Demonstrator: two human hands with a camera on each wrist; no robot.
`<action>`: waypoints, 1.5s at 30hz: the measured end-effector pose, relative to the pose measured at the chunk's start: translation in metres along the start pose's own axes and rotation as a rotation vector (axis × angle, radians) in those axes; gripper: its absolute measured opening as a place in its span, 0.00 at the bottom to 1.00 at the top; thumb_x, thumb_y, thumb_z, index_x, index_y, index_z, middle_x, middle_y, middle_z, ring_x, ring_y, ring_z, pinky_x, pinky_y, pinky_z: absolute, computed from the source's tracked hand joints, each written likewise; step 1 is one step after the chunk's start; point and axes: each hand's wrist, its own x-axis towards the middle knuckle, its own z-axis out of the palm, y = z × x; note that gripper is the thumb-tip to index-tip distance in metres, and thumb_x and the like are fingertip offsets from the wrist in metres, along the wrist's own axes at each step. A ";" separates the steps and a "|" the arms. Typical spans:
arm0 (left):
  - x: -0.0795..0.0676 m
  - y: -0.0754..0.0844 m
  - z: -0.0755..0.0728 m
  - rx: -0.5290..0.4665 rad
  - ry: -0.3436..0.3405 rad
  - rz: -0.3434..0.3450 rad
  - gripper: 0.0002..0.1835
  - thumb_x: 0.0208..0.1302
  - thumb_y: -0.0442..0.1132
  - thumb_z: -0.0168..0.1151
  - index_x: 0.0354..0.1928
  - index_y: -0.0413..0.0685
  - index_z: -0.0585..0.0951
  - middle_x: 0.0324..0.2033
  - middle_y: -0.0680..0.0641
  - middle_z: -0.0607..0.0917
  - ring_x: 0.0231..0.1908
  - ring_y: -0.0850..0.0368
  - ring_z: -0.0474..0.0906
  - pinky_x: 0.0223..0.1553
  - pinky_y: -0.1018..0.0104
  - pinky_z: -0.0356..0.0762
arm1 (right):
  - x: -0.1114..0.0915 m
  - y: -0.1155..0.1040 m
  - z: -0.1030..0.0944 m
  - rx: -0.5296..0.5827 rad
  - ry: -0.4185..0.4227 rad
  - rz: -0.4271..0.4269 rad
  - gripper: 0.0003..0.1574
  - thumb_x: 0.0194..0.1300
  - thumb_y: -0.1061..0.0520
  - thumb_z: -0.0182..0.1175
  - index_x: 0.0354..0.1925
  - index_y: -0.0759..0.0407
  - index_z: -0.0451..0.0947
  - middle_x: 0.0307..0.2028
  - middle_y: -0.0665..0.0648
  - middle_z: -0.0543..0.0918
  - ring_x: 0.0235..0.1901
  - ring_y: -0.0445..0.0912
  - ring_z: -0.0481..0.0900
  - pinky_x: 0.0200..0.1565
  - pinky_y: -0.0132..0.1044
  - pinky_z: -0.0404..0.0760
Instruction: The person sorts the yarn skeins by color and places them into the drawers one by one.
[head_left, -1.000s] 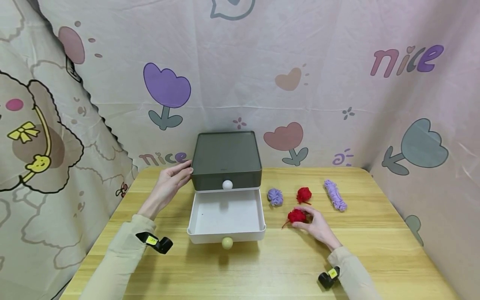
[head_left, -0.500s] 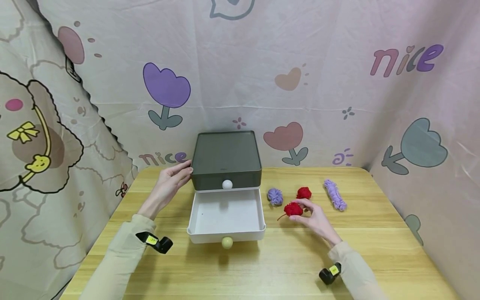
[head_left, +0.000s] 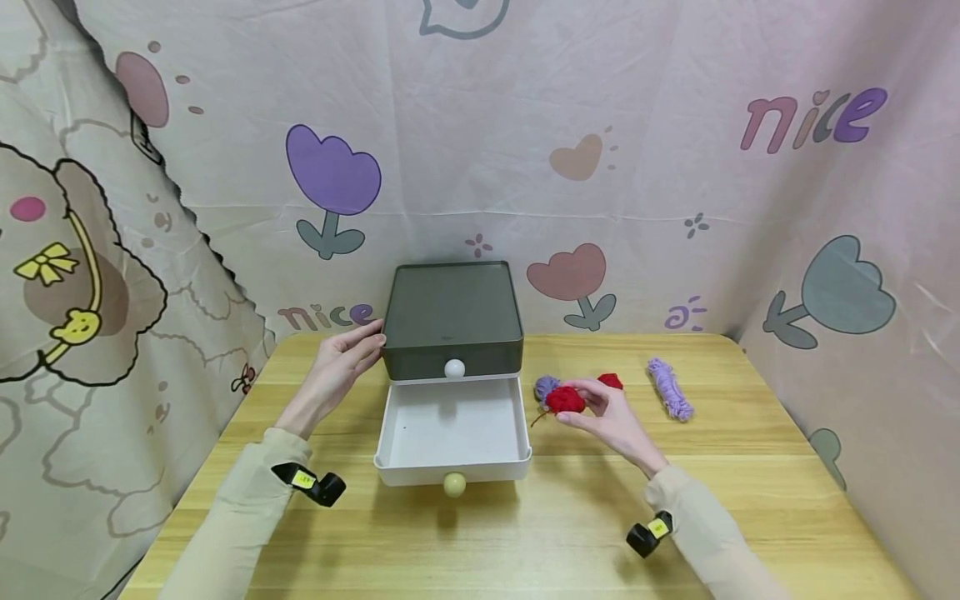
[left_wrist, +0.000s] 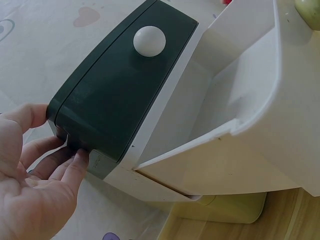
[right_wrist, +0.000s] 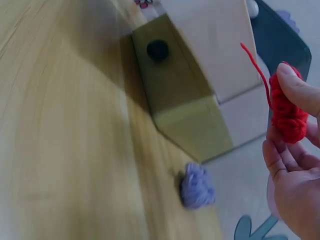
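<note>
My right hand (head_left: pixel 615 423) pinches a small ball of red yarn (head_left: pixel 564 400) between thumb and fingers, raised above the table; a loose strand trails from it in the right wrist view. To its left stands a small drawer cabinet (head_left: pixel 453 308) with a dark green top. Its white middle drawer (head_left: pixel 487 476) is pulled out, with nothing visible inside it. My left hand (head_left: pixel 339 367) touches the cabinet's left side with its fingertips, as the left wrist view shows from close by.
Behind the held yarn lie a purple yarn ball (head_left: pixel 546 388) and a second red yarn ball (head_left: pixel 611 381), partly hidden. A purple yarn skein (head_left: pixel 670 390) lies farther right. The cabinet's yellow bottom drawer (right_wrist: pixel 182 80) is shut. A printed cloth (head_left: pixel 465 125) hangs behind the table.
My right hand has lifted the red yarn ball off the table and carried it left, toward the open drawer. My left hand and the cabinet have stayed in place.
</note>
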 end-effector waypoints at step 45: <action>-0.001 0.001 0.002 -0.016 0.008 0.000 0.30 0.63 0.40 0.53 0.65 0.39 0.57 0.68 0.43 0.51 0.66 0.51 0.53 0.64 0.65 0.60 | 0.053 -0.090 0.115 -0.085 -0.344 -0.018 0.27 0.47 0.63 0.67 0.49 0.61 0.74 0.45 0.58 0.79 0.43 0.47 0.79 0.49 0.36 0.80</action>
